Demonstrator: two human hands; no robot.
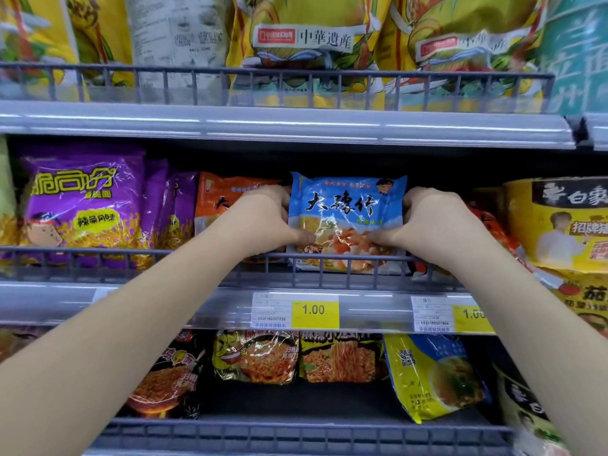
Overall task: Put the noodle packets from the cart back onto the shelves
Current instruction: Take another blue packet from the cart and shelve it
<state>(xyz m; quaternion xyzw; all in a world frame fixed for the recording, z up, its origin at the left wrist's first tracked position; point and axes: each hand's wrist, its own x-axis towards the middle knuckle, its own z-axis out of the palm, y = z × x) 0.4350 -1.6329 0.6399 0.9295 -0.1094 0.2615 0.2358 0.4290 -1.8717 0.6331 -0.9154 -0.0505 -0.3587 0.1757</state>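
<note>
Fingers of both hands pinch blue noodle packet | upright, front facing out | long axis horizontal

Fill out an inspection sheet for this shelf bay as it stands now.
Surface: middle shelf with grey wire rail and 1.00 price tags.
Job's things: blue noodle packet upright behind the rail, held at both sides.
Clutter: purple packets left, orange packet beside the blue one, yellow bowl tub right.
Grippers: left hand and right hand both grip the packet.
Cables: nothing seen.
Surroundings: stocked shelves above and below; cart not in view.
</note>
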